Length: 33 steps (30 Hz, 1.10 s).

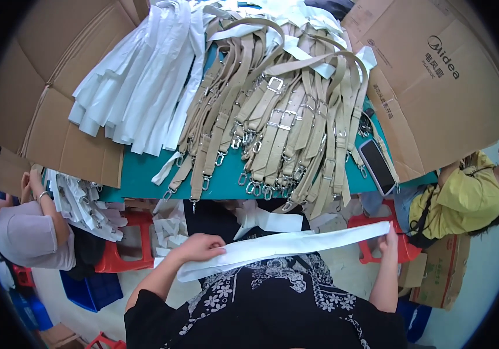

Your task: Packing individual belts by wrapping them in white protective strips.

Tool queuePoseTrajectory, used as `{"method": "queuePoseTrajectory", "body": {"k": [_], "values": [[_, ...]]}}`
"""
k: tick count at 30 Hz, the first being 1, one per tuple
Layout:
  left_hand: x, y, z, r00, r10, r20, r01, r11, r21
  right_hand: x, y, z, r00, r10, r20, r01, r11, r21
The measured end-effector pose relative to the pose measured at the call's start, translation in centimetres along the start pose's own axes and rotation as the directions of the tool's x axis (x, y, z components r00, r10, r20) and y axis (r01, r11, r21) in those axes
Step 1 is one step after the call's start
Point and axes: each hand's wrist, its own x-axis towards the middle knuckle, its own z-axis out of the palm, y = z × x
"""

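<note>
We clamp our left hand [201, 248] and right hand [387, 241] on a white strip [296, 244]; beige straps [274, 134] lie on the surface [138, 174].

I have open air above the white strip [296, 245] between left hand [201, 248] and right hand [388, 239]; ahead of them, beige straps [272, 136] and cardboard panels [438, 99] block me.

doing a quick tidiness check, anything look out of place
White scraps lie in a loose heap below the table, unlike the layered strips above; the phone sits at the table's edge, perhaps easily knocked.
</note>
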Motion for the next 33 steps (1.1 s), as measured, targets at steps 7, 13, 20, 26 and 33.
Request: {"method": "queuePoseTrajectory", "body": {"k": [7,13,20,26,33], "values": [[0.5,0.9,2.2,0.997,0.009,-0.072,0.003,0.987,0.16,-0.9,7.9,3.1,0.981,0.186,0.054,0.043,0.063,-0.997],[-0.4,-1.9,1.0,0.988,0.007,-0.154,0.026,0.977,0.211,-10.2,8.4,16.6,0.485,0.718,0.498,0.871,-0.349,-0.345],[3.5,-1.0,1.2,0.839,-0.032,-0.543,0.082,0.994,0.067,-16.9,12.2,26.8,0.314,0.335,0.888,0.945,-0.197,-0.26],[15.2,-5.6,7.0,0.939,-0.135,-0.318,0.174,0.98,0.1,-16.3,17.5,27.0,0.196,0.341,0.919,0.973,-0.184,-0.139],[7.0,0.6,4.3,0.804,-0.269,-0.53,-0.03,0.872,-0.488,-18.7,14.5,25.8,0.212,0.241,0.947,0.967,0.089,-0.239]]}}
